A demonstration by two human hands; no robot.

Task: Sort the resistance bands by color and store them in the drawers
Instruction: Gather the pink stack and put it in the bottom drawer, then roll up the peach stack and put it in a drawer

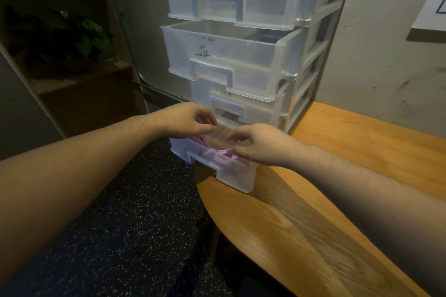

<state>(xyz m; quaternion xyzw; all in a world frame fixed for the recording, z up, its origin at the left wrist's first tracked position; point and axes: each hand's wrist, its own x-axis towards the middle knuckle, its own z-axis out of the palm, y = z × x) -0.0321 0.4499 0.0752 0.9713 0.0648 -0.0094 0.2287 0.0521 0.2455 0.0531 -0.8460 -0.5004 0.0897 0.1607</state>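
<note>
Head view: wooden table (301,212) nearest, dark speckled floor (135,224) to its left. Both forearms reach over the pulled-out bottom drawer (231,176) of a translucent drawer unit (241,55) standing on the table. Purple resistance bands (217,155) lie inside that drawer. Left hand (185,119) and right hand (255,143) — fingers curled — each pinch an end of a clear band (223,134) stretched between them above the drawer. Second drawer (224,50) stands partly open — top one closed.
</note>
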